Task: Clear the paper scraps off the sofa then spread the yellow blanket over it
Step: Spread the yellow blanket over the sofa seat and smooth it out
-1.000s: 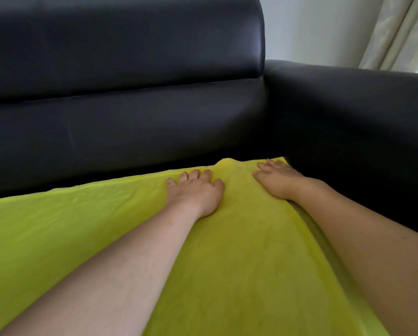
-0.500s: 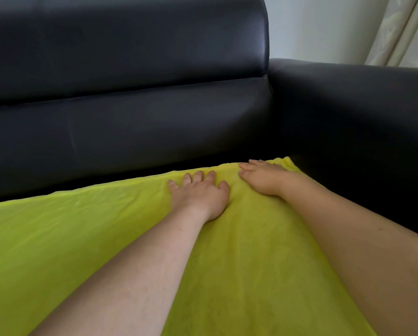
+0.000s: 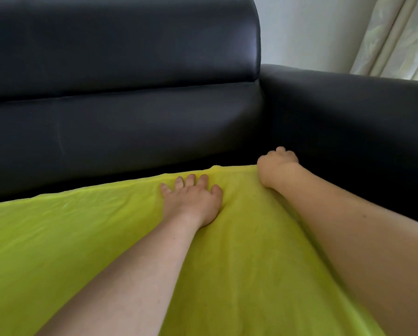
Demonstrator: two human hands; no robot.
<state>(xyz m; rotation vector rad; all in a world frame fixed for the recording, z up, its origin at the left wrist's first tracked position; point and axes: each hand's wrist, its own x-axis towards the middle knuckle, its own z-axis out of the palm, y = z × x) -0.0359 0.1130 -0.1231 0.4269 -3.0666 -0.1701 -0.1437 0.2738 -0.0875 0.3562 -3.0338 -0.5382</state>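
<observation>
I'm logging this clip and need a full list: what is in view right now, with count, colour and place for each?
yellow blanket: one, yellow-green, spread over the sofa seat, its far edge near the backrest.
sofa: one, black leather, backrest across the top, armrest at right.
wall: one, white, behind the sofa at upper right.
curtain: one, pale cream, top right corner.
paper scraps: none visible.
left hand: one, flat on the blanket, fingers spread.
right hand: one, at the blanket's far right corner by the armrest, fingers curled; whether it grips the cloth cannot be told.
</observation>
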